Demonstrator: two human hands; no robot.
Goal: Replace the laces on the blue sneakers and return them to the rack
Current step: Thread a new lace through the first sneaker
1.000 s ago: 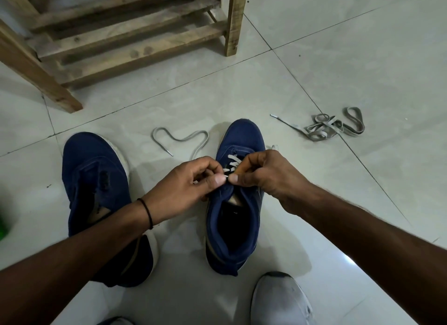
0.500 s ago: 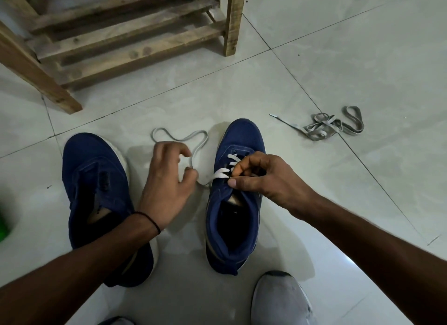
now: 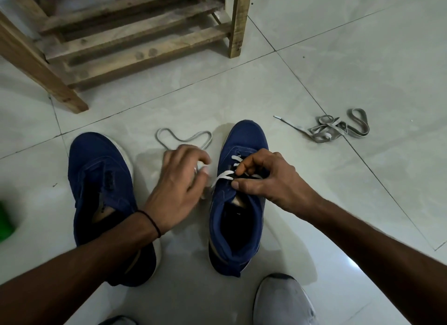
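Note:
Two blue sneakers stand on the tiled floor. The right sneaker [image 3: 238,203] has a white lace [image 3: 223,176] threaded through its front eyelets; the lace's loose end loops on the floor to its left. My right hand [image 3: 268,179] pinches the lace and the eyelet edge over the tongue. My left hand [image 3: 179,186] sits between the shoes with fingers curled round the lace's free run. The left sneaker [image 3: 101,184] has no lace and lies partly under my left forearm.
A wooden shoe rack [image 3: 135,39] stands at the back left. A bundle of grey laces [image 3: 338,128] lies on the floor to the right. A grey shoe toe [image 3: 283,300] shows at the bottom, a green object [image 3: 4,220] at the left edge.
My left hand left the eyelets, went left and pulled the lace out sideways across the floor. My right hand stayed on the right sneaker's tongue.

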